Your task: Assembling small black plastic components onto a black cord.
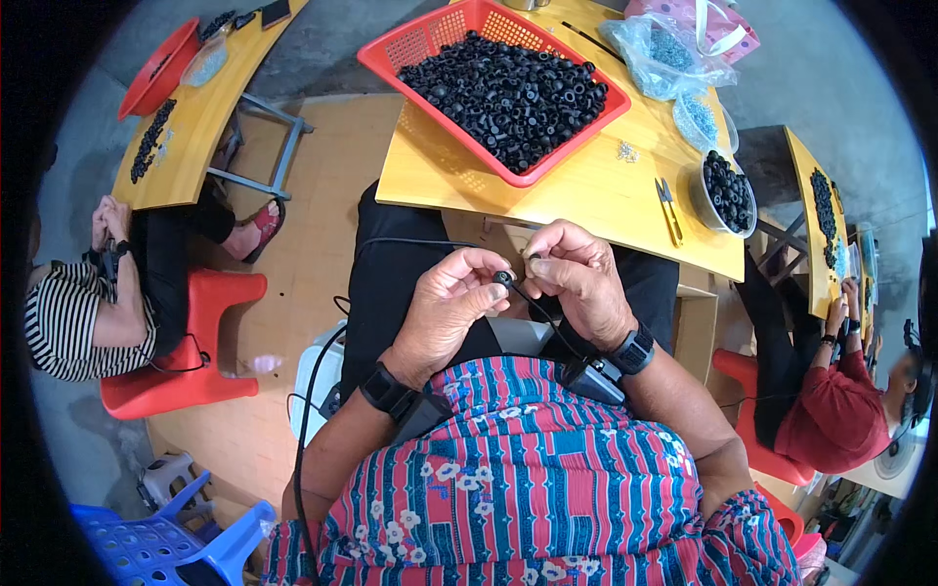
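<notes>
In the head view, the only view here, I see a person sitting at a yellow table, 2 bare hands raised above the lap, close to the table's near edge. The left hand pinches a small black part between thumb and fingers. The right hand is just beside it, its thumb and fingers closed on a tiny dark piece that I can't make out well. A black wristband circles the left wrist, and a dark watch the right.

The small black part sits above the lap, off the table. On the table is a red basket heaped with black pieces. To its right lie some silvery bits, then yellow-handled snips, near a bowl full of similar black pieces. Past the bowl are a clear tub with bluish bits, a clear plastic bag and a pink bag.

To the left, a co-worker in a striped shirt sits on a red stool; to the right, a co-worker in a dark red top sits too. A blue chair stands at lower left.
</notes>
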`<state>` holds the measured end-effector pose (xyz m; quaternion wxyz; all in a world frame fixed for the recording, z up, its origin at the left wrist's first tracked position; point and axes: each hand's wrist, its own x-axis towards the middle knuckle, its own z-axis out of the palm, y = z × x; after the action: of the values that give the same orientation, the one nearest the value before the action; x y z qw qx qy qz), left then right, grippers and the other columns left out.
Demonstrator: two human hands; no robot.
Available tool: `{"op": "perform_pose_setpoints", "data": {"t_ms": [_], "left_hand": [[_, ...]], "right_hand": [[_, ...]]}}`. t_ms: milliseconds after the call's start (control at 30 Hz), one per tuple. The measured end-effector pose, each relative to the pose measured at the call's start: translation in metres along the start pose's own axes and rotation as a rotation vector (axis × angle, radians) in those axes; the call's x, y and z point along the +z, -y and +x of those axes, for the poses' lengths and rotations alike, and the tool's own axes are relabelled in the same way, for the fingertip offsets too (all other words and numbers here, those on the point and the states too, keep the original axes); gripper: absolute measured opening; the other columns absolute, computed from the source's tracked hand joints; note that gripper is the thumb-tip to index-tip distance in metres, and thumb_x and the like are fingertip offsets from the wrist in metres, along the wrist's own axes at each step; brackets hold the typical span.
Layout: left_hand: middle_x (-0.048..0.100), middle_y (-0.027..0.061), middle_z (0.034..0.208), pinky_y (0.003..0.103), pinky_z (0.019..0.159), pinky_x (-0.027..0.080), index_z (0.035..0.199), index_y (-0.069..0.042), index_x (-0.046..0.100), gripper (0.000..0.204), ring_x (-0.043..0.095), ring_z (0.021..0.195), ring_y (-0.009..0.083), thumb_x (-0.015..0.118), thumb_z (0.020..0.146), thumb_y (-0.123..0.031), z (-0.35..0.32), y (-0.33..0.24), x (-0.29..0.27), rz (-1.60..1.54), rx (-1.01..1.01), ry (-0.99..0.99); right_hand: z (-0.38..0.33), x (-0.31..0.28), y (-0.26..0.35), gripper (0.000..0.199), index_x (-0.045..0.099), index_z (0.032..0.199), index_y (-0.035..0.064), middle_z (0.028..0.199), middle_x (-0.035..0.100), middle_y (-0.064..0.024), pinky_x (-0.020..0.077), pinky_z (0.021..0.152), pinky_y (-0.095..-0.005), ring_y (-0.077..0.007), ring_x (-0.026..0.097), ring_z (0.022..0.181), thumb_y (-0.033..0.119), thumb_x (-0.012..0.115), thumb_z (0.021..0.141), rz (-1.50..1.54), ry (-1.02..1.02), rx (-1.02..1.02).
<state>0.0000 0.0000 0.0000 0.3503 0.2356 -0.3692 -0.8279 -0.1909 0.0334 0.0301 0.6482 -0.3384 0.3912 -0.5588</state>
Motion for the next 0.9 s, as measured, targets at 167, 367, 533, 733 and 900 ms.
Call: {"op": "perform_pose_setpoints", "data": {"t_ms": [167,367,533,733,900], "left_hand": [[0.059,0.0032,0.101,0.025,0.081,0.052,0.111,-0.004,0.056,0.022,0.058,0.089,0.0098,0.06,0.09,0.0,0.001,-0.002,0.0,-0.024,0.004,0.008],[0.059,0.0029,0.099,0.025,0.08,0.052,0.111,-0.004,0.056,0.022,0.059,0.089,0.0105,0.06,0.09,0.0,0.0,0.001,0.001,-0.051,0.012,0.005],[0.058,0.0028,0.099,0.026,0.081,0.053,0.111,-0.003,0.057,0.022,0.059,0.09,0.011,0.061,0.089,0.0,-0.001,0.002,-0.001,-0.032,0.005,-0.01],[0.059,0.0036,0.1,0.026,0.082,0.053,0.11,-0.003,0.057,0.022,0.06,0.09,0.0117,0.062,0.089,0.001,-0.001,0.002,-0.001,-0.046,0.016,-0.019],[0.06,0.0028,0.095,0.024,0.078,0.051,0.112,0.0,0.059,0.022,0.059,0.086,0.0091,0.061,0.09,-0.002,-0.002,0.002,0.001,-0.023,0.017,-0.046]], "right_hand": [[0.004,-0.001,0.001,0.009,0.061,0.096,0.0014,0.081,0.061,-0.0035,0.0471,0.06,-0.0223,-0.0105,0.058,0.065,0.001,0.059,0.087,0.072,0.022,-0.002],[-0.001,0.0,0.002,0.022,0.063,0.111,0.0003,0.087,0.064,-0.0076,0.0553,0.074,-0.0288,-0.0131,0.062,0.071,0.002,0.058,0.09,0.168,-0.003,0.055],[0.0,-0.009,-0.002,0.024,0.062,0.114,-0.0007,0.092,0.068,-0.0113,0.0579,0.077,-0.0299,-0.0172,0.068,0.079,0.003,0.06,0.09,0.231,0.023,0.115],[-0.002,-0.011,-0.003,0.024,0.063,0.111,-0.003,0.09,0.069,-0.0133,0.0587,0.074,-0.0294,-0.0187,0.069,0.078,0.002,0.064,0.087,0.235,0.032,0.167],[-0.001,-0.012,-0.011,0.024,0.064,0.109,-0.0033,0.088,0.068,-0.0115,0.0582,0.074,-0.0296,-0.0163,0.067,0.073,-0.001,0.065,0.085,0.213,0.057,0.1]]}}
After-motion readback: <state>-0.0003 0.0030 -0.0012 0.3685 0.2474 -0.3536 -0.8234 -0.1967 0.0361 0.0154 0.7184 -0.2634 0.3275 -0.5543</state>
